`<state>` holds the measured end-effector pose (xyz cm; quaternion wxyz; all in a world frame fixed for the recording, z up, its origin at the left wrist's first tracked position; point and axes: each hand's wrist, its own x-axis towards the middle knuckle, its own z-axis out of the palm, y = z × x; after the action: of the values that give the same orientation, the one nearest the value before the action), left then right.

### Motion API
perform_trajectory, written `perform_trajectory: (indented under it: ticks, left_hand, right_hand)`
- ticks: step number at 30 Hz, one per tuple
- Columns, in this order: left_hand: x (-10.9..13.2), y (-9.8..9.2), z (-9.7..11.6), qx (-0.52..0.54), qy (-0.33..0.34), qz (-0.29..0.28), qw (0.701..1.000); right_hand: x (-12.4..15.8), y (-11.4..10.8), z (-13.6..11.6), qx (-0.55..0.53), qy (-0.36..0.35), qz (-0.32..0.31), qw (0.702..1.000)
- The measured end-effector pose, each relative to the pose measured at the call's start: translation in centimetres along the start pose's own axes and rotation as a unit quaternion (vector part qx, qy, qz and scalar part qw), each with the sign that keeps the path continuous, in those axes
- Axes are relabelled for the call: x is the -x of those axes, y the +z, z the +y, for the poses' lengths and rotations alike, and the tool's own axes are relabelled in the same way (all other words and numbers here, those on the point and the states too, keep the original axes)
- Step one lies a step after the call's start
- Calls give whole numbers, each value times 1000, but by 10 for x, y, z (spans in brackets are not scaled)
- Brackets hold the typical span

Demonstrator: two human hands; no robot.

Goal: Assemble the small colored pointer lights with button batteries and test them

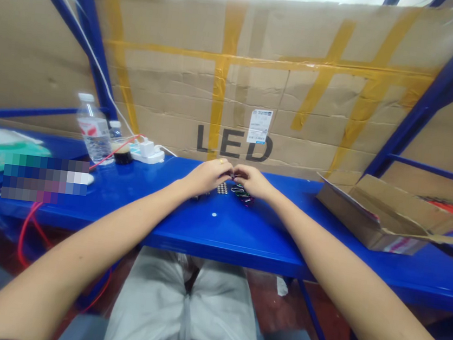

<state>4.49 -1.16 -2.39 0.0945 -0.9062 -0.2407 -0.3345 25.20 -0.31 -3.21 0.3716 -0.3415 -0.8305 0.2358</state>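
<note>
Blue tabletop (187,228) under small shiny pieces (223,188) and glossy green-purple loops (242,193).

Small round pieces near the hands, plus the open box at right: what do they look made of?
Small round pieces: probably polished metal, given their bright glints, though coated plastic is possible. Open box: matte brown cardboard, judging by its thin, folded sides.

Head cam – faces fwd & down, blue tbl (244,232) fairly near.
</note>
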Motion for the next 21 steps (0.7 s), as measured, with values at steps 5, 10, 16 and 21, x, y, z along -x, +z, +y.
perform_trajectory:
  ticks: [5, 10, 16, 21]
  left_hand:
    - [0, 1, 1, -4, 4, 4, 1000]
    - [-1, 1, 1, -1, 5, -1, 1000]
    - [-2, 2, 2, 27, -3, 11, 1000]
    - [-2, 3, 2, 43, -8, 12, 999]
  right_hand:
    - [0, 1, 1, -28, 7, -1, 1000]
    - [0, 1, 0, -11, 1, 6, 1000]
    - [1, 0, -1, 34, -17, 14, 999]
    - [2, -1, -4, 66, -27, 22, 997]
